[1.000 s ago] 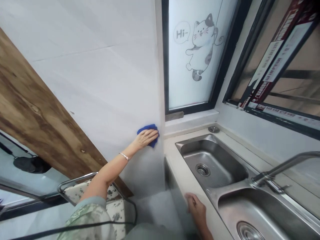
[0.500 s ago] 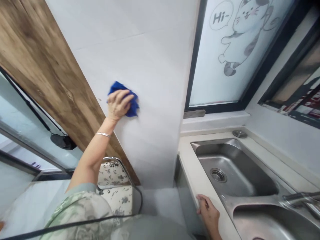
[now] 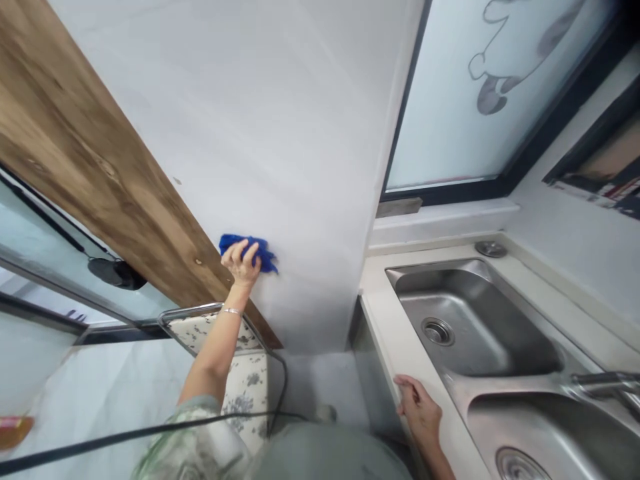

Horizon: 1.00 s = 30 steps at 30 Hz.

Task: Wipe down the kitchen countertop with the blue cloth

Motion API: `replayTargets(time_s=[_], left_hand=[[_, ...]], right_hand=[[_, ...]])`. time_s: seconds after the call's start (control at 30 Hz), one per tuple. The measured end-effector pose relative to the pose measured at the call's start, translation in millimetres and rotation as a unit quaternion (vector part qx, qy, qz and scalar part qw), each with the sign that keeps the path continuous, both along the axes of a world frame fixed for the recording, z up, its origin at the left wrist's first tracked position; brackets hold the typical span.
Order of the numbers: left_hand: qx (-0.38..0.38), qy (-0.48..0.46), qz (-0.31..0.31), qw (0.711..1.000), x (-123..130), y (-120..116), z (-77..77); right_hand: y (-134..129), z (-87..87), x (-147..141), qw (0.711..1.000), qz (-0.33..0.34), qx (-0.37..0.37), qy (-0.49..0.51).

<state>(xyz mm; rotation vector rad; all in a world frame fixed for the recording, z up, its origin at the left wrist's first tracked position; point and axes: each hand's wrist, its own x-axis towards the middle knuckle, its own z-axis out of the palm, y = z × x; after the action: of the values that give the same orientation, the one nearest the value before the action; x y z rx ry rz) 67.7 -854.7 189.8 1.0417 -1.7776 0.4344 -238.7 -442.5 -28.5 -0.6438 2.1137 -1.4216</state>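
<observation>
Facing a smooth, pale-grey wall panel [image 3: 310, 167], running alongside a brown, wood-grained board [image 3: 125, 173] left of the grip. Clamping a crumpled, deep-blue fabric cloth [image 3: 266, 259] in the left hand [image 3: 242, 263], hooking fingers over it against that wall panel, apparently for stopping any slipping. Resting the right hand [image 3: 421, 410], lower and rightward of that grip, along a cream, slab-like counter [image 3: 397, 333] bordering a brushed-steel double sink [image 3: 457, 381], probably for balance; showing nothing held, leaving unclear whether gripping the edge.
</observation>
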Motion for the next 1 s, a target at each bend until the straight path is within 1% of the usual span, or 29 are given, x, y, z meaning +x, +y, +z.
replayTargets(time_s=[0.07,0.1,0.13,0.2,0.27,0.3,0.37,0.4,0.43,0.5,0.53,0.6,0.67,0.77,0.83,0.9,1.0], left_hand=[[0.039,-0.04,-0.01,0.998,5,6,-43.7],[0.051,-0.054,-0.015,0.997,8,9,-62.5],[0.06,-0.066,-0.017,0.996,10,12,-79.1],[0.074,-0.092,-0.018,0.993,15,18,-105.7],[0.088,-0.138,-0.033,0.986,22,24,-124.3],[0.098,-0.172,-0.053,0.979,27,27,-131.1],[0.123,-0.252,-0.108,0.954,36,31,-139.7],[0.136,-0.289,-0.135,0.938,40,33,-141.3],[0.146,-0.322,-0.156,0.922,43,34,-141.1],[0.154,-0.373,-0.19,0.895,42,33,-135.2],[0.15,-0.393,-0.207,0.884,36,32,-129.9],[0.134,-0.422,-0.241,0.864,15,29,-116.6],[0.107,-0.436,-0.268,0.852,-18,28,-102.2],[0.048,-0.431,-0.295,0.851,-78,32,-80.1],[0.003,-0.427,-0.312,0.849,-117,36,-62.8],[-0.033,-0.426,-0.326,0.843,-152,39,-41.9],[-0.063,-0.419,-0.346,0.837,-198,42,-4.8]], right_hand=[[-1,1.9,-1,1.0,-0.002,0.006,0.003],[-1,2.9,-1,1.0,-0.006,0.009,0.002],[-1,3.9,-1,1.0,-0.011,0.011,0.001],[-2,5.7,-1,1.0,-0.016,0.015,-0.004],[-2,6.8,-1,1.0,-0.017,0.022,-0.001],[-2,6.8,0,1.0,-0.017,0.025,0.004],[-2,5.8,0,0.999,-0.019,0.032,0.019],[-2,4.7,0,0.999,-0.02,0.035,0.024],[-3,3.4,0,0.999,-0.021,0.037,0.028],[-4,1.0,1,0.998,-0.025,0.045,0.033],[-6,0.3,1,0.998,-0.029,0.05,0.037],[-9,0.4,3,0.997,-0.037,0.059,0.046],[-12,2.7,4,0.996,-0.043,0.061,0.049],[-16,8.5,6,0.997,-0.048,0.048,0.038],[-18,12.1,7,0.998,-0.049,0.033,0.028],[-20,14.5,8,0.998,-0.052,0.021,0.026],[-23,16.4,7,0.998,-0.059,0.011,0.033]])
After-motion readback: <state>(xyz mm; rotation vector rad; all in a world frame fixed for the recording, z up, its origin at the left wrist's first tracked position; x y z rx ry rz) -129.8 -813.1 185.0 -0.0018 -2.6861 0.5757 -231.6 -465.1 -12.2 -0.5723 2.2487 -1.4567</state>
